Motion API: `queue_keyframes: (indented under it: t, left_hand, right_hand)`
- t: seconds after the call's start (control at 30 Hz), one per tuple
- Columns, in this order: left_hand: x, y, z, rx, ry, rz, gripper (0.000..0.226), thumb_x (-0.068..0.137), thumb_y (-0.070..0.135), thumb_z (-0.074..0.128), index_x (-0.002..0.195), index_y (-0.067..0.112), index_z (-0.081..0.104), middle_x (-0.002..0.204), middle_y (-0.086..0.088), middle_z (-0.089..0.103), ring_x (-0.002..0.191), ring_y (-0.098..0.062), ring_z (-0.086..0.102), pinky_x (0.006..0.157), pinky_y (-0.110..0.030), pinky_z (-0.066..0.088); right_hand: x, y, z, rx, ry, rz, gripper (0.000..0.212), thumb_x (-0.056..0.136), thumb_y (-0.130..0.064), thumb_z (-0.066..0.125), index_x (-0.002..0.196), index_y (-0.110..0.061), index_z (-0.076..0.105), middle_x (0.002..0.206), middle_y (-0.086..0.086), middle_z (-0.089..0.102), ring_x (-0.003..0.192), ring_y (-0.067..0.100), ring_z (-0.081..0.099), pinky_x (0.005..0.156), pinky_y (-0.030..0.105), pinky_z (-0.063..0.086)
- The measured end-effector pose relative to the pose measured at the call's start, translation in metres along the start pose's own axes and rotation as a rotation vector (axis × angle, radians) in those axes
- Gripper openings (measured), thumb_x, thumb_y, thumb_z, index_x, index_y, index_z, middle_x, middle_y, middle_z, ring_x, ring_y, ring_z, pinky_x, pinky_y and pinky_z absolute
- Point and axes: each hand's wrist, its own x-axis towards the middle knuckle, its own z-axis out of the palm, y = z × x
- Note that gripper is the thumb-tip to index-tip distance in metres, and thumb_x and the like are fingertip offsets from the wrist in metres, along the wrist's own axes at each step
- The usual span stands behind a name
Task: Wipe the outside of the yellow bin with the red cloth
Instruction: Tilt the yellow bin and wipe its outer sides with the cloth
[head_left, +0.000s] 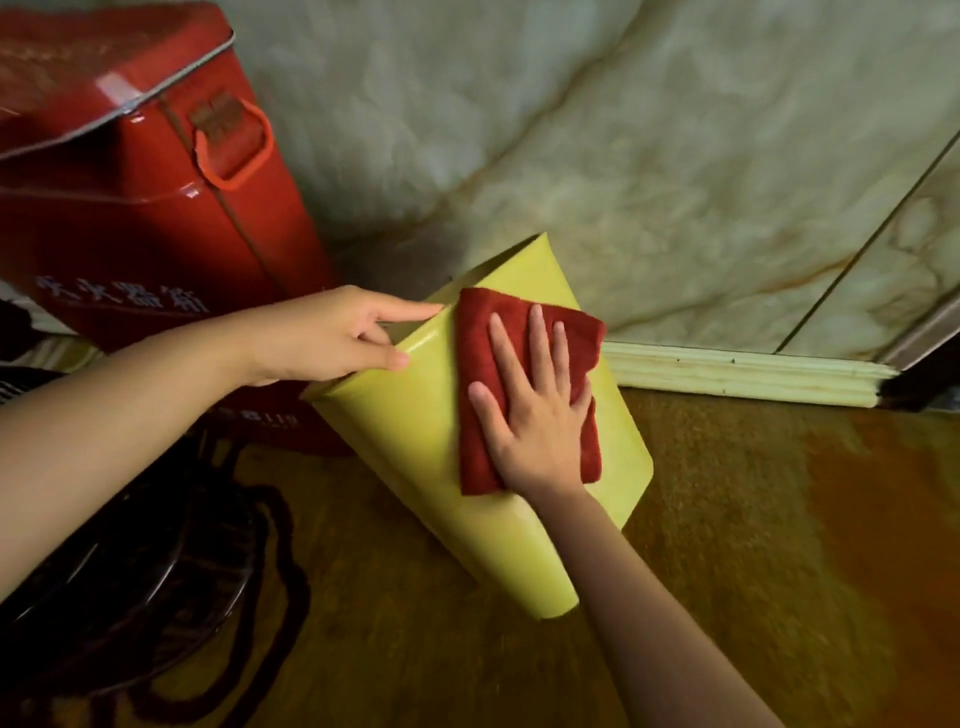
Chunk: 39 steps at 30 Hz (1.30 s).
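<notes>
— Where's the yellow bin (415, 441) sitting?

— On the brown floor (753, 519), tipped over at a slant, just in front of the big red metal box (156, 208). The bin's open end points toward the box and its closed end points away from it, toward whoever is wiping.

— And the red cloth (480, 364)?

— Folded flat on the bin's upturned side, on the half farther from the box. The right hand (535, 415) lies on top of it, palm down, fingers straight and fanned a little apart, the thumb stuck out toward the box side. It presses; it doesn't pinch.

— What's the left hand (322, 338) doing?

— It's at the bin's rim, on the edge nearest the box. The forefinger points along the rim, the thumb rests on the outer wall, and the other fingers curl under. I'd say they hook inside the rim, but from here that part is hidden, so I can't swear to it.

— Anything else near the box?

— A marbled wall (623, 156) rises behind both box and bin, with a pale skirting strip (743, 376) at its foot, off to the bin's far side from the box. There's something dark and blurry on the floor on the box's near side; I can't make out what.
</notes>
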Motion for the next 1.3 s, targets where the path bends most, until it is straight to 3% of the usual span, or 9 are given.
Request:
queue_keyframes:
  t: [0.2,0.4,0.43,0.47,0.6,0.7,0.8,1.13,1.3]
  left_hand:
    - [0.003,0.023,0.011,0.098,-0.008,0.045,0.056,0.085,0.006,0.055,0.132,0.031,0.038,0.048,0.025,0.06,0.035,0.005,0.041,0.038,-0.009,0.029]
    - [0.054,0.108,0.04,0.416,0.072,0.152,0.053,0.078,0.011,0.059,0.127,0.028,0.05,0.08,0.014,0.054,0.065,0.006,0.018,0.031,-0.014,0.022]
    - [0.061,0.119,0.049,0.441,0.095,0.151,0.052,0.077,0.013,0.06,0.127,0.026,0.051,0.077,0.012,0.059,0.039,-0.004,0.017,0.032,-0.014,0.025]
    - [0.068,0.129,0.058,0.441,0.095,0.177,0.051,0.078,0.016,0.06,0.127,0.024,0.05,0.088,0.001,0.065,0.042,0.001,0.053,0.038,-0.013,0.033]
    - [0.059,0.132,0.051,0.358,-0.161,0.274,0.062,0.079,0.025,0.064,0.134,0.011,0.038,0.12,0.009,0.051,0.11,-0.001,0.052,0.09,-0.008,0.039]
    - [0.041,0.085,0.021,0.646,-0.134,0.263,0.011,0.077,0.026,0.066,0.084,0.018,0.068,0.082,0.001,0.067,0.071,-0.005,0.056,0.067,-0.024,0.046]
    - [0.024,0.041,0.021,0.503,-0.047,0.134,0.031,0.078,0.022,0.067,0.048,0.02,0.056,0.046,0.012,0.044,0.05,0.001,0.036,0.049,-0.025,0.031]
    - [0.029,0.076,0.027,0.228,0.108,0.236,0.004,0.073,0.016,0.07,0.077,0.015,0.07,0.073,0.0,0.075,0.062,-0.001,0.056,0.058,-0.02,0.042]
    - [0.034,0.095,0.032,0.244,0.032,0.288,0.049,0.07,0.005,0.071,0.09,0.048,0.06,0.074,0.033,0.065,0.073,0.019,0.058,0.072,-0.003,0.045]
  right_hand:
    - [-0.069,0.08,-0.021,0.27,0.005,0.732,0.053,0.095,-0.051,0.03,0.136,-0.052,-0.004,0.162,-0.005,-0.003,0.148,0.018,-0.003,0.116,0.054,0.007]
    - [-0.073,0.016,-0.03,0.311,0.176,0.314,0.071,0.077,-0.079,0.024,0.138,-0.059,-0.005,0.158,-0.016,-0.003,0.146,0.004,-0.008,0.113,0.05,0.003]
    - [-0.067,0.017,-0.04,0.285,0.205,0.269,0.073,0.077,-0.077,0.031,0.139,-0.058,-0.003,0.159,-0.012,0.002,0.147,0.006,-0.002,0.112,0.047,0.007]
    - [-0.064,0.023,-0.05,0.266,0.241,0.244,0.075,0.076,-0.073,0.038,0.139,-0.056,0.0,0.16,-0.009,0.008,0.147,0.006,0.004,0.113,0.044,0.011]
    - [-0.057,0.06,-0.083,0.4,0.272,0.235,0.073,0.075,-0.066,0.048,0.137,-0.055,0.012,0.157,-0.011,0.019,0.137,-0.017,0.007,0.112,0.028,0.017]
    - [-0.049,0.068,-0.087,0.41,0.178,0.23,0.07,0.075,-0.072,0.045,0.135,-0.059,0.012,0.157,-0.012,0.022,0.142,-0.002,0.016,0.115,0.034,0.022]
    - [-0.038,0.061,-0.088,0.373,0.126,0.164,0.061,0.075,-0.075,0.04,0.129,-0.065,0.013,0.153,-0.017,0.024,0.143,0.005,0.021,0.116,0.039,0.023]
    - [-0.032,0.045,-0.093,0.443,0.237,0.163,0.058,0.089,-0.054,0.018,0.145,-0.039,0.019,0.155,-0.01,0.027,0.142,0.003,0.022,0.116,0.038,0.021]
    - [-0.03,0.067,-0.106,0.429,0.308,0.223,0.048,0.091,-0.045,0.02,0.139,-0.047,0.023,0.145,-0.018,0.032,0.138,0.009,0.03,0.112,0.04,0.027]
